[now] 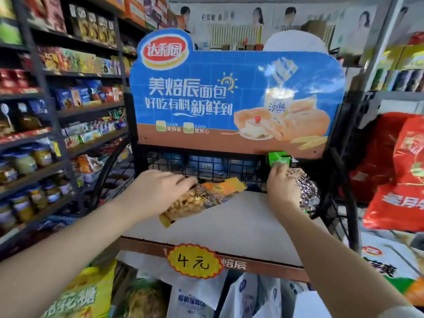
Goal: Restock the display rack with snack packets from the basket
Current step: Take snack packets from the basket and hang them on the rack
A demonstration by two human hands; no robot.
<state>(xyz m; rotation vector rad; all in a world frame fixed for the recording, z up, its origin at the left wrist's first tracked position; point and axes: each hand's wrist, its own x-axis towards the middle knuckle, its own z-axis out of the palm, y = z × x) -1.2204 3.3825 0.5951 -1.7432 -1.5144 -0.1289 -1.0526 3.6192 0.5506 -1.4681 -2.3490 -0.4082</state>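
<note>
A black wire display rack has a white top shelf point(241, 223) under a blue bread sign point(229, 99). My left hand point(158, 189) holds an orange packet of nuts point(202, 200) that lies flat on the shelf's left part. My right hand point(283, 184) grips a dark, silvery packet with a green top point(307, 189) standing at the shelf's right end against the wire back. The basket is not in view.
Stocked shelves of jars and boxes point(57, 111) run along the left. Red and orange bags point(399, 171) hang at the right. Below the shelf's front lip with a yellow price tag point(195, 260) lie more packets point(229, 294).
</note>
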